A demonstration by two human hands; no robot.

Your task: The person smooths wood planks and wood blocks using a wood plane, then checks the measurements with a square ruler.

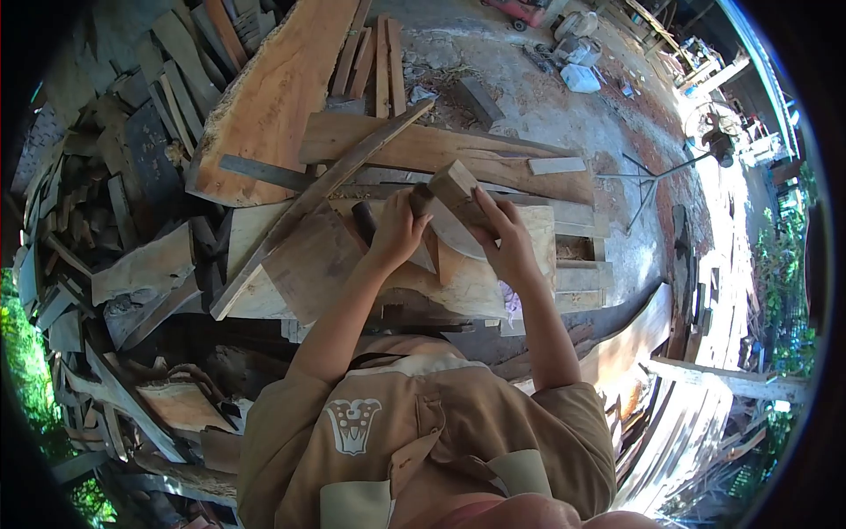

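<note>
Over the workbench, my right hand (pixel 500 231) is closed on a thick, pale wooden block (pixel 456 187), held tilted with its end facing up and to the left. My left hand (pixel 401 231) is wrapped round a dark, rounded piece (pixel 421 192) just left of the block. Whether that piece joins the block cannot be made out. A dark cylindrical handle (pixel 362 217) stands out beside my left wrist. Below both hands lie a flat brown board (pixel 308 264) and a pale plank (pixel 414 295) on the bench.
A long narrow beam (pixel 330 198) crosses the bench diagonally. Behind it lies a wide plank (pixel 529 163), with a large slab (pixel 264 106) leaning at the left. Scrap wood (pixel 132 167) is piled on the left. A metal stand (pixel 652 176) occupies the floor at right.
</note>
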